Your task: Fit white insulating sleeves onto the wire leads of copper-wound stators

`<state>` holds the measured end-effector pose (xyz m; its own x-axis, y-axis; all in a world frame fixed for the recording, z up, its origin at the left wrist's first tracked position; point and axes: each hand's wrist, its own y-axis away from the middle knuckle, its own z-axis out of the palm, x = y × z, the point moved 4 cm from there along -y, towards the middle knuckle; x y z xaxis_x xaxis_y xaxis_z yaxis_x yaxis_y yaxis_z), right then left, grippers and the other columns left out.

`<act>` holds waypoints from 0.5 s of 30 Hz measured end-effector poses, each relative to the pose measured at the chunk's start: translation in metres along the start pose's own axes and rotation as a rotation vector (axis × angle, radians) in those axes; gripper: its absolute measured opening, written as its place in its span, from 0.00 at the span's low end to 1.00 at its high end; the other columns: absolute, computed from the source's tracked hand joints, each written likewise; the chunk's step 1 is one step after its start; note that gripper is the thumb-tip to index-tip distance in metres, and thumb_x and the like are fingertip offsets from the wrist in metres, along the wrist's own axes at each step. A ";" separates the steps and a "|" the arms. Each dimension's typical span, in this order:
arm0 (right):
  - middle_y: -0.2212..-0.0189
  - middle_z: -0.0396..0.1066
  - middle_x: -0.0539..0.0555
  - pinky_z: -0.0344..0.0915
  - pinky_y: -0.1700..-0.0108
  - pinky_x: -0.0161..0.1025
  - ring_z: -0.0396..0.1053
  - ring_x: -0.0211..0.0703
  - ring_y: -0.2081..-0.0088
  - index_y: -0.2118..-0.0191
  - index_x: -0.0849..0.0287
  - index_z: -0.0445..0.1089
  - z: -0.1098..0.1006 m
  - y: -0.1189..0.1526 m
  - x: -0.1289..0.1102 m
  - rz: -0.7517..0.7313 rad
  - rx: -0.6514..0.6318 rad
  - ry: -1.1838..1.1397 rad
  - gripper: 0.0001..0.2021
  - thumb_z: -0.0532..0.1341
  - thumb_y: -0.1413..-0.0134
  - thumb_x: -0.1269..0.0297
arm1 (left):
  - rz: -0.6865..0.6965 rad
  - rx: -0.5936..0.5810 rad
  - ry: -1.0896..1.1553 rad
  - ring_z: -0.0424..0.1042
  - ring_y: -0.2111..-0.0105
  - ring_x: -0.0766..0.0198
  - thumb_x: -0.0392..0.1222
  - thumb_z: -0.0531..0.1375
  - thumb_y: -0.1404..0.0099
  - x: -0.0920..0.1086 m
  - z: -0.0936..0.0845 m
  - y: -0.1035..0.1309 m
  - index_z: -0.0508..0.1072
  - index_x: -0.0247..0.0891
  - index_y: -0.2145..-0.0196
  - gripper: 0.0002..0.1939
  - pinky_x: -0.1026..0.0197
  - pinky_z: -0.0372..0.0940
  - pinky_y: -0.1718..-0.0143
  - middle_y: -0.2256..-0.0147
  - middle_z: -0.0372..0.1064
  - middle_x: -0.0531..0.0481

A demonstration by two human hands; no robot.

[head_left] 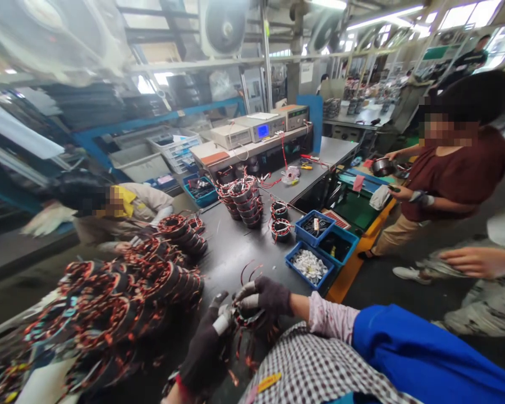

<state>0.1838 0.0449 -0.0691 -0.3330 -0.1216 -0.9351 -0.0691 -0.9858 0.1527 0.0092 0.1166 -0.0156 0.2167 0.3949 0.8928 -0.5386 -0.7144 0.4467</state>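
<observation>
Both my hands wear dark gloves with white taped fingertips. My left hand (206,348) and my right hand (267,297) hold one wound motor stator (246,318) between them, just above the dark workbench (231,252). Its copper coils and red and black lead wires stick out near my fingers. A large heap of similar stators (122,297) lies to the left of my hands.
Stacked stators (244,202) stand mid-bench, with blue bins (320,247) of small parts at the right edge. Test instruments (261,129) sit on a far shelf. One person bends over the bench at left, another stands at right holding a metal part, and a third person's hand (475,261) reaches in.
</observation>
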 end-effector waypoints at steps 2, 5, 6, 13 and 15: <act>0.67 0.85 0.47 0.74 0.57 0.43 0.81 0.47 0.65 0.66 0.47 0.88 0.007 0.006 -0.012 -0.036 -0.011 -0.018 0.17 0.82 0.61 0.45 | 0.058 -0.068 0.090 0.84 0.47 0.41 0.62 0.83 0.52 0.001 0.014 0.000 0.87 0.43 0.48 0.37 0.48 0.79 0.42 0.53 0.86 0.42; 0.66 0.85 0.48 0.75 0.53 0.43 0.81 0.48 0.62 0.66 0.50 0.88 0.017 0.012 -0.026 -0.089 0.035 -0.059 0.17 0.82 0.59 0.45 | 0.124 -0.193 0.106 0.84 0.46 0.45 0.66 0.79 0.40 0.001 0.036 -0.003 0.86 0.39 0.50 0.31 0.51 0.79 0.40 0.52 0.85 0.40; 0.66 0.85 0.48 0.75 0.53 0.44 0.81 0.48 0.61 0.66 0.51 0.87 0.019 0.015 -0.030 -0.094 0.053 -0.076 0.17 0.82 0.59 0.46 | 0.126 -0.217 0.091 0.84 0.47 0.46 0.67 0.77 0.37 0.000 0.040 -0.005 0.85 0.39 0.50 0.31 0.50 0.79 0.41 0.53 0.85 0.40; 0.55 0.86 0.53 0.74 0.49 0.41 0.78 0.44 0.56 0.52 0.55 0.83 -0.062 0.066 -0.040 -0.120 0.582 0.128 0.15 0.74 0.43 0.57 | 0.389 0.007 -0.677 0.82 0.39 0.45 0.55 0.70 0.30 -0.010 0.030 -0.009 0.79 0.43 0.34 0.30 0.43 0.76 0.32 0.44 0.85 0.42; 0.50 0.86 0.59 0.74 0.44 0.42 0.78 0.43 0.53 0.47 0.59 0.82 -0.114 0.083 -0.031 -0.058 0.785 0.390 0.14 0.67 0.33 0.61 | 0.505 -0.142 -1.106 0.79 0.34 0.44 0.48 0.70 0.29 -0.021 0.037 -0.001 0.81 0.44 0.35 0.26 0.41 0.71 0.26 0.39 0.84 0.41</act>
<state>0.2959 -0.0459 -0.0639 0.0261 -0.2458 -0.9690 -0.7509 -0.6447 0.1434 0.0355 0.0872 -0.0320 0.4955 -0.6613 0.5631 -0.8315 -0.5485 0.0876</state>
